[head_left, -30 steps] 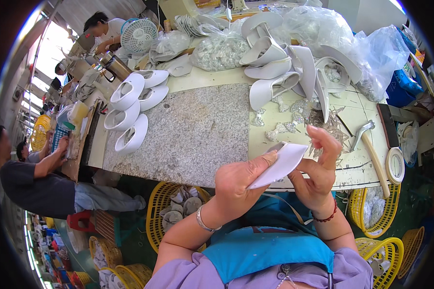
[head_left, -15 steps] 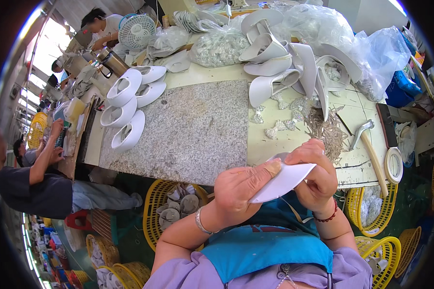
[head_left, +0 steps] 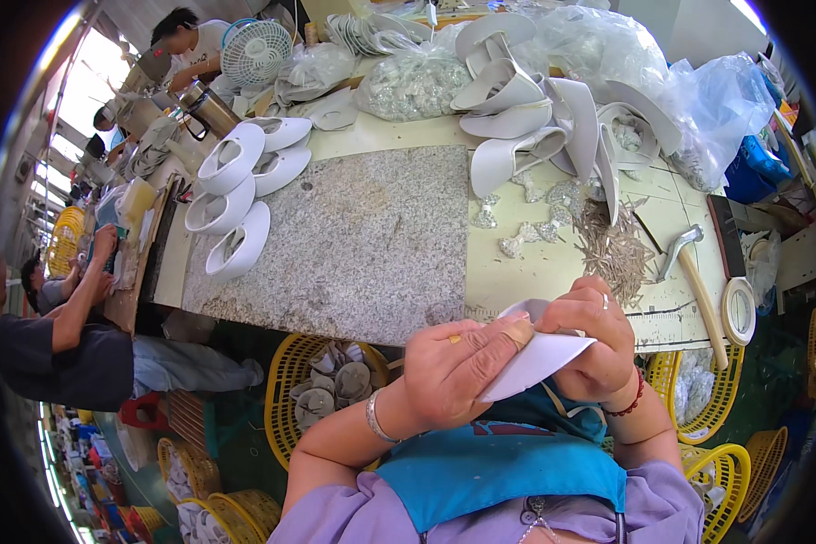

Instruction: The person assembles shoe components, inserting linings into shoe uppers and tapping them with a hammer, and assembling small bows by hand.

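While both hands pinch a white piece (head_left: 535,358), a hammer (head_left: 694,276) lies near.

Both hands' fingers (head_left: 517,334) hide much of the white piece (head_left: 535,363).

Four white shoe uppers (head_left: 241,181) lie in a stack at the left end of one granite slab (head_left: 354,238), with one hammer (head_left: 692,272), one roll of tape (head_left: 740,310) and one heap of thin sticks (head_left: 618,251) at the right. One fan (head_left: 251,51) and one metal flask (head_left: 210,109) stand at the far edge. Two hands (head_left: 453,372) meet on one white piece (head_left: 537,361), above one yellow basket (head_left: 292,381) of grey parts; the piled uppers and bags beyond cannot be counted surely.
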A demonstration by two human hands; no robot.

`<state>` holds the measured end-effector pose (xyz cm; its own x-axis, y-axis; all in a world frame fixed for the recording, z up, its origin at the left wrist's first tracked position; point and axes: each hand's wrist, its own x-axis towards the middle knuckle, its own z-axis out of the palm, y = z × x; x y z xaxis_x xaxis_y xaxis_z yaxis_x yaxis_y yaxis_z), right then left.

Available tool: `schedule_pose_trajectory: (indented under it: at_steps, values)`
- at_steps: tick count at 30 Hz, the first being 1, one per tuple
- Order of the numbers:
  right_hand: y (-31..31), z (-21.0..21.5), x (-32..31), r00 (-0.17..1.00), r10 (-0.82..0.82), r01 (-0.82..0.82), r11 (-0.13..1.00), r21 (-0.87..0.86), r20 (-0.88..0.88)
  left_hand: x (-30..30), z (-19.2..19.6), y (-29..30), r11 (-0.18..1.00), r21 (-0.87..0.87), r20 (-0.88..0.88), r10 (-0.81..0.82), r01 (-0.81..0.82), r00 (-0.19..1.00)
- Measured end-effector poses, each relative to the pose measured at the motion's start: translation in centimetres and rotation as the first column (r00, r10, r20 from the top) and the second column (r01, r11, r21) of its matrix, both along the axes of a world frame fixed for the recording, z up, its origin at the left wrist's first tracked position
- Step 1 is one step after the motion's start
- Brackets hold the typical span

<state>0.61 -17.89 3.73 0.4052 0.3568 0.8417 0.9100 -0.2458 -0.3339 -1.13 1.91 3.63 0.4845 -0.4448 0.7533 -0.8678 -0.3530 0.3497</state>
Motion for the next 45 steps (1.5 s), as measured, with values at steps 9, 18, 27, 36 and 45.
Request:
schedule_pose_trajectory:
  at_steps: [9, 18, 27, 36, 45]
  values:
    - [0.2, 0.1, 0.2, 0.996, -0.062, 0.066, 0.996, -0.058, 0.067, 0.9, 0.0, -0.3, 0.998, -0.069, -0.124, 0.002, -0.010, 0.992]
    - [0.6, -0.3, 0.6, 0.998, -0.067, 0.067, 0.992, -0.108, 0.005, 0.4, -1.2, -0.3, 0.981, -0.104, -0.270, 0.130, -0.163, 0.954]
    - [2.5, -0.1, 0.0, 0.986, -0.166, 0.164, 0.974, -0.160, 0.000, 0.7, -2.0, -0.6, 0.917, -0.320, -0.616, -0.010, -0.238, 0.788]
    - [2.8, 0.6, 1.2, 0.978, -0.133, 0.102, 0.977, -0.186, -0.163, 0.5, -1.8, 0.9, 0.936, -0.281, -0.706, -0.050, -0.215, 0.706]
    - [4.9, 0.5, 1.4, 0.932, -0.084, 0.138, 0.982, 0.130, -0.353, 1.5, 0.0, 2.9, 0.932, -0.278, -0.744, -0.054, -0.235, 0.666]
